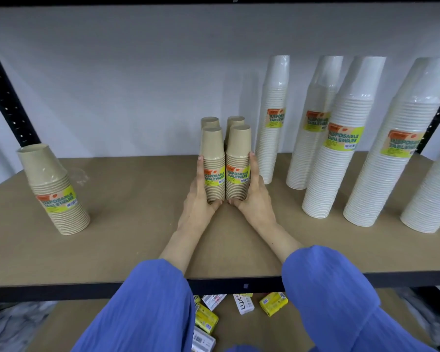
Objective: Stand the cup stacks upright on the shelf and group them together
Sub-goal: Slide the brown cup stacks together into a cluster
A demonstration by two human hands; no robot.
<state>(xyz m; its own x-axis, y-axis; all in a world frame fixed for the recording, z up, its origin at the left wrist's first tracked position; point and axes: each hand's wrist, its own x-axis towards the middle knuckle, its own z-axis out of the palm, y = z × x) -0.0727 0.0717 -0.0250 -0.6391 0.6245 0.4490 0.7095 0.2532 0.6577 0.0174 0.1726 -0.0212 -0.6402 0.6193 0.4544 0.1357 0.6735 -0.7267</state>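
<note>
Brown shelf board carries four grouped tan cup stacks mid-shelf, a lone tan stack left, tall white stacks right, all upright.

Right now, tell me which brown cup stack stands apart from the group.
The brown stack at the far left, alone and untouched. The other four brown stacks cluster mid-shelf between both hands.

Matt brown paper cup stacks in glossy clear film, left of ribbed white stacks; matt tan fibreboard shelf.

Tan cup stacks with yellow-green labels, white cup stacks, blue sleeves, brown shelf.
</note>
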